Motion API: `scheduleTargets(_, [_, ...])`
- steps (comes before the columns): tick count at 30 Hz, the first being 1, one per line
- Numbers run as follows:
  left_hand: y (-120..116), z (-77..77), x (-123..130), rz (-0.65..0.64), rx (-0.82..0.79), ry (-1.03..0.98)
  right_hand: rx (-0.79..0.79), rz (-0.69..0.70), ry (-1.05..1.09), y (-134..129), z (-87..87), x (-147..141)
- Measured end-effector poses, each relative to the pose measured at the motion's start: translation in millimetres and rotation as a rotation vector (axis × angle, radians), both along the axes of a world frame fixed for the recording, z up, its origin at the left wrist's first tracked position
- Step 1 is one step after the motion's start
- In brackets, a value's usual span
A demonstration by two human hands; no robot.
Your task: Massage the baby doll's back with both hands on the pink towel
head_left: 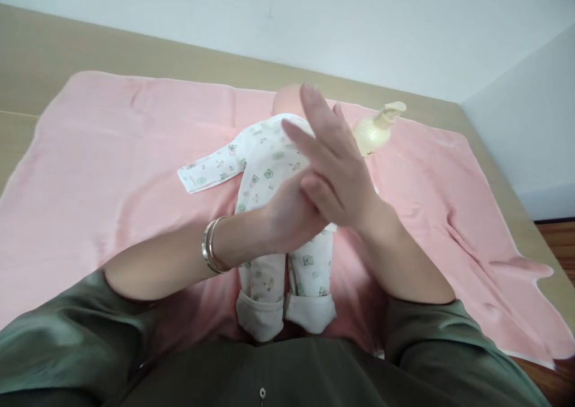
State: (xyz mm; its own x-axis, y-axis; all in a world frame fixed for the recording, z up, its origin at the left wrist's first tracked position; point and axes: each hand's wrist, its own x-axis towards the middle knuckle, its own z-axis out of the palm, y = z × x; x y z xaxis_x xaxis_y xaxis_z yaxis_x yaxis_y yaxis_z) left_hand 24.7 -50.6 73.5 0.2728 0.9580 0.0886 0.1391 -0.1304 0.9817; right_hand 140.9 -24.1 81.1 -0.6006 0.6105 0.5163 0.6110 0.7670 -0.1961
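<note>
My left hand [291,212], with silver bangles [212,245] at the wrist, presses against my right hand [339,161]. The right lies over it, fingers stretched and spread; motion blurs them a little. Most of the left fingers are hidden behind it. Below both hands a white baby romper [265,173] printed with small green animals lies spread, one sleeve out to the left, its leg cuffs [309,312] toward me. At its neck shows a rounded, skin-coloured shape [287,99], like a doll's head, partly covered by my hand. Neither hand visibly holds an object.
A pale yellow pump bottle [372,134] is just beyond my right hand, partly hidden by it. A pink blanket [112,155] with some folds covers the light wooden surface [40,42]. White walls [359,24] rise behind and at the right.
</note>
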Motion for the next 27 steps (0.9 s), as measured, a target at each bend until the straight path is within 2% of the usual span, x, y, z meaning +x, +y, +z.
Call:
scheduleTargets(2, [2.2, 18.3, -10.4, -0.143, -0.146, -0.147, -0.027, -0.091, 0.071, 8.2, -6.1, 3.3])
scheduleTargets(4, [8.9, 35.3, -28.8, -0.295, -0.337, -0.349, -0.024, -0.135, 0.095, 2.2, -12.1, -4.0])
scheduleTargets(6, [20.9, 45.8, -49.2, -0.201, -0.360, -0.423, 0.000, -0.069, 0.066, -13.2, -16.1, -17.2])
scheduleTargets(8, [37.8, 46.8, -67.1, -0.079, -0.321, -0.459, -0.008, 0.095, -0.013, -28.4, -17.9, -28.1])
scheduleTargets(10, [57.8, 37.6, -80.6, -0.029, -0.299, -0.506, -0.012, 0.288, -0.076, -34.8, -19.9, -31.5])
scheduleTargets(12, [78.1, 19.8, -88.9, 0.104, -0.279, -0.450, -0.010, 0.356, -0.069, -29.5, -25.4, -28.3])
scheduleTargets(14, [95.4, -3.0, -92.2, 0.318, -0.216, -0.415, -0.037, 0.230, -0.028, -15.9, -35.8, -22.9])
scheduleTargets(15, [102.1, -14.9, -92.2, 0.375, -0.131, -0.361, -0.063, 0.137, -0.021, -7.7, -42.4, -20.6])
scheduleTargets(17, [110.3, -36.7, -90.1, 0.308, 0.038, -0.170, -0.118, 0.024, -0.049, 9.4, -55.4, -16.9])
scheduleTargets(19, [112.1, -53.2, -85.8, 0.230, 0.068, 0.022, -0.166, 0.027, -0.090, 25.9, -64.8, -12.8])
scheduleTargets(22, [106.4, -66.6, -77.4, 0.266, 0.117, 0.286, -0.241, 0.004, -0.079, 47.6, -69.0, -3.0])
scheduleTargets(25, [98.7, -71.3, -70.6, 0.364, 0.205, 0.426, -0.321, -0.166, -0.025, 56.1, -67.1, 3.5])
scheduleTargets(27, [96.1, -72.7, -68.7, 0.375, 0.217, 0.451, -0.371, -0.310, -0.013, 47.9, -65.9, -0.3])
